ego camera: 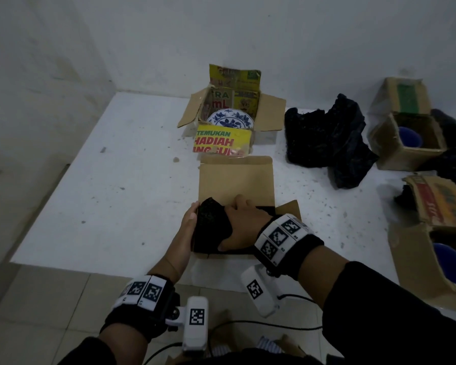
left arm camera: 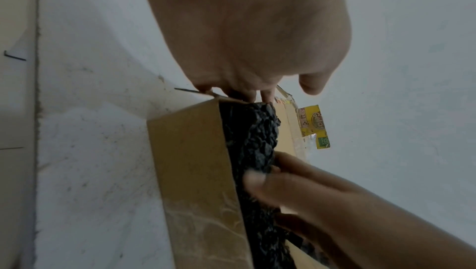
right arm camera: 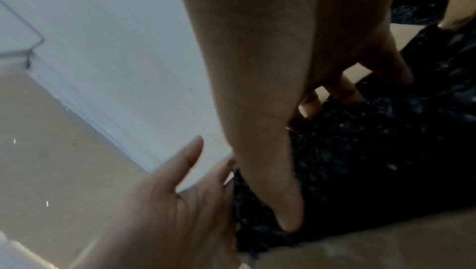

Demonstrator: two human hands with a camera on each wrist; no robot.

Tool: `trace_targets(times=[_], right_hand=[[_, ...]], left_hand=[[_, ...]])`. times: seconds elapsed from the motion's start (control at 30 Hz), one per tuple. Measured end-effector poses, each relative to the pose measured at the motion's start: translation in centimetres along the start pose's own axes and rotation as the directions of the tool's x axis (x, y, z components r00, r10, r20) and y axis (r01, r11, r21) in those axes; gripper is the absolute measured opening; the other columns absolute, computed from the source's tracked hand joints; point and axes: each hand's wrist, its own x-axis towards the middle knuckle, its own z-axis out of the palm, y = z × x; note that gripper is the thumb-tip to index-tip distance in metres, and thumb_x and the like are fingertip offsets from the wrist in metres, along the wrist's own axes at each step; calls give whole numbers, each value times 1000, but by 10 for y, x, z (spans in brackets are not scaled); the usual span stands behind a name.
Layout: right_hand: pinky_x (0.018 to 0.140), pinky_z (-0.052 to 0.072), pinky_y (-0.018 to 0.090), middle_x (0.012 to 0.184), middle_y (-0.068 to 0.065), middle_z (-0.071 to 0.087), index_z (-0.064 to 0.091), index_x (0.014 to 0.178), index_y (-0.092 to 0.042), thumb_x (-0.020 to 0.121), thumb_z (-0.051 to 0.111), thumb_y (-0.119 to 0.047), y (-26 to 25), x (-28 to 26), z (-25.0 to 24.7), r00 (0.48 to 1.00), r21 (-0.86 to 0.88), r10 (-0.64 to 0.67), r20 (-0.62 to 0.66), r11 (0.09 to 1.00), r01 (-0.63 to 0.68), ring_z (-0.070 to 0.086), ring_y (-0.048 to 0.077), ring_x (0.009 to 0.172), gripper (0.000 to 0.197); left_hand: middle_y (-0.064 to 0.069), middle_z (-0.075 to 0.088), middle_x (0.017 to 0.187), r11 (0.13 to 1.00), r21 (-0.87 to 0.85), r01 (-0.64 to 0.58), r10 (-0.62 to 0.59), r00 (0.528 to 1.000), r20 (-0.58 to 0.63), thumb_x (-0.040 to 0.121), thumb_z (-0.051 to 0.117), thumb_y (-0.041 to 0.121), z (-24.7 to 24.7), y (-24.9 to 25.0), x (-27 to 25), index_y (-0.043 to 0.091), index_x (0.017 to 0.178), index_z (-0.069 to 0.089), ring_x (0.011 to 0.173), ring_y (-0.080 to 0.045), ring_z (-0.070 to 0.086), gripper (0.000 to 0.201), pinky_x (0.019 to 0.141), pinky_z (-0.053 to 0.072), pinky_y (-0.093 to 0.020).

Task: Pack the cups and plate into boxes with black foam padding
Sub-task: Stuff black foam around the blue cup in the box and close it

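Both hands work at the near brown box (ego camera: 236, 180) on the white table (ego camera: 103, 180): left hand (ego camera: 188, 227) flat against its side, right hand (ego camera: 241, 222) pressing black foam (ego camera: 212, 227) inside with straight fingers, while one plate (ego camera: 231, 119) and two blue cups (ego camera: 410, 137) sit in three other boxes.

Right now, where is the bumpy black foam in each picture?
Head: black foam low centre, in the plain box.
Left wrist: centre, along the box's brown wall.
Right wrist: fills the right side.
Shared landmark: the right hand pressing the foam.
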Motion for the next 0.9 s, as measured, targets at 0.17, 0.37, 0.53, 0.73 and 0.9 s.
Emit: trace_targets(times=[0.17,0.37,0.53,0.73,0.9], right_hand=[[89,46,39,128,9,39,36,131,-15,73,66,-55,2,-3,12,966,103,-18,-258,994,46,44,28,114,76],[76,43,38,106,10,55,59,104,-13,61,57,-73,9,-6,26,862,-173,-119,-493,984,37,53,30,91,73],[91,45,42,117,10,58,57,119,-8,77,37,-66,11,-8,22,785,-234,-361,-503,931,279,54,28,104,74],[116,11,40,143,15,43,44,137,-2,89,17,-48,-1,-5,44,834,-173,-491,-253,871,460,29,28,139,71],[86,31,36,86,10,63,65,82,-6,88,28,-35,-9,6,40,799,-217,-508,-321,861,460,55,28,84,47]], left_hand=[[7,35,147,997,9,76,-76,997,-26,102,24,39,-5,-4,7,28,141,32,129,-6,38,42,104,31,-24],[15,37,139,998,-33,57,-56,998,28,102,19,40,-2,2,-5,27,145,27,128,-3,37,46,102,32,-20],[12,36,144,997,-45,65,-63,998,30,99,23,50,-8,-1,-5,32,141,32,131,-3,36,47,108,28,-25],[17,35,130,996,79,52,-57,996,62,91,25,57,-3,16,-25,25,142,34,117,5,30,61,81,30,3],[21,32,130,995,68,71,-74,997,28,89,26,61,-2,18,-27,30,142,31,120,6,25,61,99,21,-17]])
